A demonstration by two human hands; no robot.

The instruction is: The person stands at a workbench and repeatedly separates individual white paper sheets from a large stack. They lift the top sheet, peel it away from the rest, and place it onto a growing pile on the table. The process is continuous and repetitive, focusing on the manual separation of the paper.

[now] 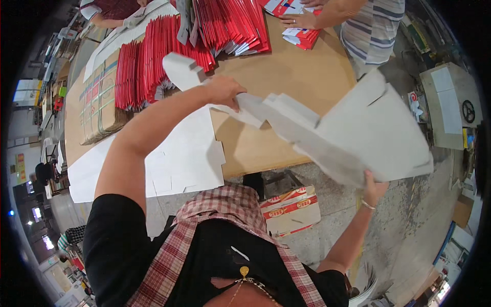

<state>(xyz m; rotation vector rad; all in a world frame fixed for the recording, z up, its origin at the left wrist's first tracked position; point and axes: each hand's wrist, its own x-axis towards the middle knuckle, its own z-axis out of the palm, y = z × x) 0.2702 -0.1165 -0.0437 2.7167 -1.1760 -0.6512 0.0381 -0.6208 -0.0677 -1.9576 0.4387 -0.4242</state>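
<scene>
A large die-cut sheet of white cardboard (pixel 376 128) is stretched between my hands, raised over the table and its near right edge. My left hand (pixel 223 92) grips its narrow folded end, fingers wrapped over the board. At the lower right edge of the sheet, my right hand (pixel 375 190) pinches it, thumb on top and other fingers hidden behind. Below my left arm, another flat white cut sheet (pixel 186 166) lies along the table's near edge. Past my left hand stand rows of folded red cartons (pixel 158 56) packed on edge.
A brown board-covered table (pixel 245 153) spans the middle. Strapped flat brown cardboard (pixel 99 105) lies at its left. Across it, one co-worker's hands (pixel 302 20) touch red-and-white cartons; another's gloved hand (pixel 134 20) is at far left. A printed box (pixel 291 211) sits below the near edge.
</scene>
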